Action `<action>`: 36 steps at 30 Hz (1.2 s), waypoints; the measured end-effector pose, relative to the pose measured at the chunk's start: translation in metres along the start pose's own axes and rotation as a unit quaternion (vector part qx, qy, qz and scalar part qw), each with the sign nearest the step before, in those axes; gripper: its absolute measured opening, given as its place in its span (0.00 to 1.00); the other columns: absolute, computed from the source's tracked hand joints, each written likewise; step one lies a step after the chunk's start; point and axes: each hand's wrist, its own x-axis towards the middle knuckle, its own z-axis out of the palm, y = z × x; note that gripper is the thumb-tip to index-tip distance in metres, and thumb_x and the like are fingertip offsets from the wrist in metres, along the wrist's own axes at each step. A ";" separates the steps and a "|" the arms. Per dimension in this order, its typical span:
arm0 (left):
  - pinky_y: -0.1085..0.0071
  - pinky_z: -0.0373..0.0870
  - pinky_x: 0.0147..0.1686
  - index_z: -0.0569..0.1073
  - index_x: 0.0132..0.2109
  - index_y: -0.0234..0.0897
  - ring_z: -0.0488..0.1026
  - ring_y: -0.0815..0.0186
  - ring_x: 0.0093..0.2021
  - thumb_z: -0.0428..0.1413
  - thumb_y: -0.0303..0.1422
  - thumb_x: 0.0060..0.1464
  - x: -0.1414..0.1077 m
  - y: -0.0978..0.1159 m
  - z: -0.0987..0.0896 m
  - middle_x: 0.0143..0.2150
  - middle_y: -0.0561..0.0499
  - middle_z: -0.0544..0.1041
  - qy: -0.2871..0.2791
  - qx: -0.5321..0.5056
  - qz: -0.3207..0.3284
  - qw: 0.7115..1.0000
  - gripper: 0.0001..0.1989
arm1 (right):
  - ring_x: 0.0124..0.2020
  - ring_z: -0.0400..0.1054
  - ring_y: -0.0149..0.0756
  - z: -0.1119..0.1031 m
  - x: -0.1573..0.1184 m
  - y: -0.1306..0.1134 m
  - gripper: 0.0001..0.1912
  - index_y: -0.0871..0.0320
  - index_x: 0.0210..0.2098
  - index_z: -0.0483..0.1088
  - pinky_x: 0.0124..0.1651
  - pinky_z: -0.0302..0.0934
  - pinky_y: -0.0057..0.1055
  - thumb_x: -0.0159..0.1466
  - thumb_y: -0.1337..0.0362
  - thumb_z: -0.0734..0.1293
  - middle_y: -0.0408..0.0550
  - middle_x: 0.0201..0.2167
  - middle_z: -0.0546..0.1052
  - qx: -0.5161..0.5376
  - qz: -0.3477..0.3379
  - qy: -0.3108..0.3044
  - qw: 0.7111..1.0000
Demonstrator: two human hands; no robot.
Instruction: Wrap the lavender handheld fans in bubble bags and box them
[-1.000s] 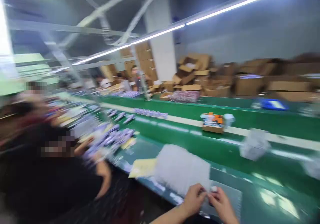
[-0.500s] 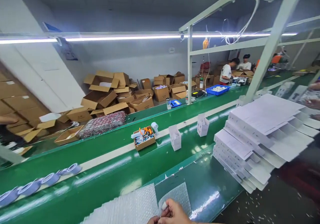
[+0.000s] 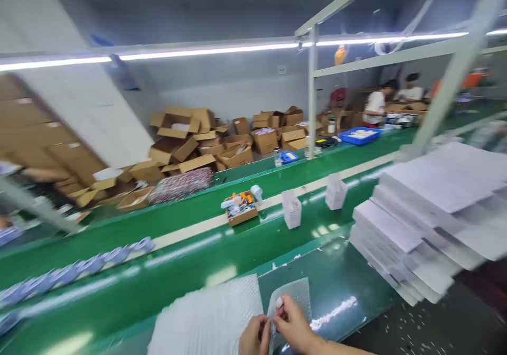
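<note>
A single bubble wrap bag (image 3: 301, 290) lies at the front edge of the green bench. My left hand (image 3: 253, 336) is closed on its near left edge, fingers pinched. My right hand (image 3: 295, 323) is closed at the same edge, its fingertips close to those of the left. Something small and white shows at a right fingertip; whether it is a finger cover or a loose piece I cannot tell. Left of my hands lies a fanned stack of bubble wrap bags (image 3: 209, 313).
Stacked white boxes (image 3: 396, 223) stand at the right. Two small white cartons (image 3: 292, 211) and a cardboard tray of parts (image 3: 242, 217) sit on the green conveyor (image 3: 190, 262). Rolls of pale purple tape (image 3: 91, 265) line the left. A metal post (image 3: 312, 96) rises behind; co-workers sit far right.
My view has turned left and dipped, so the scene sits further right. My left hand has come more fully into view beside the right, at the bag's edge.
</note>
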 end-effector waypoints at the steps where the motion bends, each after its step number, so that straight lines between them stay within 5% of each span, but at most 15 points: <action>1: 0.74 0.68 0.30 0.73 0.32 0.38 0.72 0.66 0.28 0.43 0.49 0.57 -0.003 0.004 -0.003 0.28 0.49 0.76 -0.013 0.015 0.022 1.000 0.22 | 0.26 0.63 0.31 -0.002 -0.004 -0.004 0.09 0.56 0.29 0.60 0.30 0.58 0.27 0.52 0.59 0.64 0.39 0.24 0.66 -0.015 -0.009 0.001 1.000; 6: 0.74 0.67 0.38 0.73 0.37 0.37 0.73 0.66 0.36 0.48 0.33 0.57 -0.013 0.022 -0.017 0.34 0.49 0.77 -0.055 0.136 -0.010 0.989 0.10 | 0.25 0.64 0.35 -0.015 -0.014 -0.016 0.18 0.56 0.26 0.62 0.31 0.60 0.30 0.51 0.47 0.63 0.41 0.21 0.68 -0.100 -0.018 -0.045 0.994; 12: 0.74 0.67 0.40 0.73 0.42 0.38 0.73 0.65 0.42 0.49 0.35 0.56 -0.021 0.020 -0.026 0.40 0.50 0.77 -0.121 0.180 -0.034 0.976 0.10 | 0.22 0.65 0.37 -0.020 -0.006 -0.008 0.20 0.56 0.24 0.64 0.26 0.60 0.31 0.48 0.45 0.64 0.44 0.18 0.71 -0.229 0.000 -0.121 0.966; 19: 0.74 0.66 0.37 0.73 0.43 0.39 0.73 0.65 0.43 0.48 0.37 0.57 -0.034 0.014 -0.035 0.42 0.51 0.77 -0.168 0.172 -0.103 0.965 0.12 | 0.24 0.69 0.38 -0.012 -0.004 0.011 0.21 0.57 0.30 0.65 0.27 0.64 0.31 0.52 0.45 0.63 0.46 0.22 0.74 -0.260 -0.047 -0.175 0.949; 25: 0.77 0.64 0.38 0.72 0.43 0.38 0.72 0.67 0.44 0.44 0.36 0.61 -0.038 0.015 -0.050 0.43 0.52 0.77 -0.163 0.151 -0.119 0.968 0.13 | 0.29 0.74 0.43 0.002 -0.004 0.005 0.24 0.58 0.36 0.65 0.31 0.68 0.34 0.53 0.44 0.63 0.54 0.30 0.77 -0.271 -0.165 -0.190 0.929; 32: 0.74 0.65 0.40 0.71 0.45 0.38 0.72 0.65 0.45 0.41 0.35 0.61 -0.039 0.017 -0.062 0.44 0.51 0.76 -0.133 0.163 -0.123 0.970 0.15 | 0.30 0.72 0.41 0.013 0.007 0.000 0.20 0.58 0.37 0.66 0.36 0.68 0.36 0.62 0.48 0.57 0.53 0.29 0.76 -0.299 -0.473 -0.169 0.812; 36: 0.74 0.66 0.38 0.70 0.46 0.40 0.72 0.66 0.45 0.41 0.36 0.61 -0.039 0.007 -0.059 0.45 0.51 0.76 -0.108 0.176 -0.144 0.968 0.15 | 0.31 0.73 0.44 0.016 0.010 0.006 0.24 0.59 0.36 0.66 0.35 0.68 0.38 0.59 0.44 0.57 0.55 0.30 0.76 -0.324 -0.391 -0.168 0.845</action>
